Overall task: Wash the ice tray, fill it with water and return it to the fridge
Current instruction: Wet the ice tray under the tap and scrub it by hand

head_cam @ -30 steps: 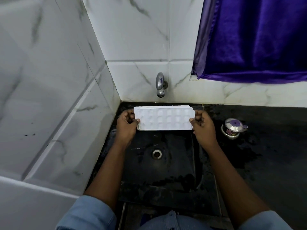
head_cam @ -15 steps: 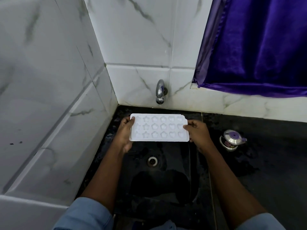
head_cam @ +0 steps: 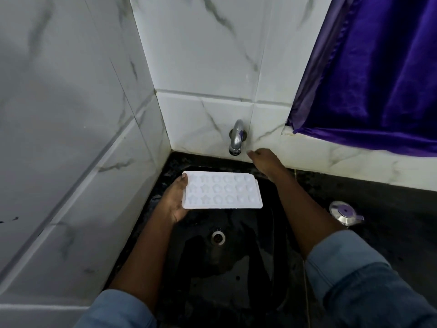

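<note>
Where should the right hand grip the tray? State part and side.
Its free right short rim, from the right, thumb on top: the tray lies flat, cavities up, and the left hand holds the left end. The right hand hovers near the tap.

Left sleeve (head_cam: 118, 308): light blue cloth like washed denim, softly creased, ending in a bunched edge near the elbow.
Right sleeve (head_cam: 350, 268): the same light blue cloth, more of it in view, with deep folds and a thick rolled edge.
Left forearm (head_cam: 142, 252): bare from the sleeve edge to the wrist.
Right forearm (head_cam: 300, 209): bare likewise, long and slim.
Left hand (head_cam: 173, 204): bare, with a short thumbnail showing.
Right hand (head_cam: 264, 159): bare, its fingertips a little blurred.
</note>
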### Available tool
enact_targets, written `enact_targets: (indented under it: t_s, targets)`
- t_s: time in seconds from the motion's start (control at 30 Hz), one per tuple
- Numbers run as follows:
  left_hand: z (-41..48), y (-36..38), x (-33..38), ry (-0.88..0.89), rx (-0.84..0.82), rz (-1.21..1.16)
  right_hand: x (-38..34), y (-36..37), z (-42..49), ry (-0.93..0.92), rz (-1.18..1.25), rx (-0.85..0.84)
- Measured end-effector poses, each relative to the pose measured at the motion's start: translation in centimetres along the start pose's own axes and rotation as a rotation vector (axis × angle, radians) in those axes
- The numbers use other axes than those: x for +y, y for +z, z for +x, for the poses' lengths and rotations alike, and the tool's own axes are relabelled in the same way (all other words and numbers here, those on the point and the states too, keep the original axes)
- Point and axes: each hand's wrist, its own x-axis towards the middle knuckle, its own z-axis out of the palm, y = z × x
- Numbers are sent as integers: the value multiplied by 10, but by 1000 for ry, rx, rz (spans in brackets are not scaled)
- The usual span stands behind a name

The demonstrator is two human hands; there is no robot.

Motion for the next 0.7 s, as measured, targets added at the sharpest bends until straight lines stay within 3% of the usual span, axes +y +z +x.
enact_targets:
  t_s: [0.2, 0.37, 0.7]
  targets:
    - [-4, -3, -4, -34, 12, -73, -37, 27, 49, 216, 275, -188]
    - [-7, -7, -5, -38, -6, -128, -40, 33, 59, 268, 401, -240]
    - [3, -9, -9, -27, 38, -185, -39, 27, 67, 241, 340, -222]
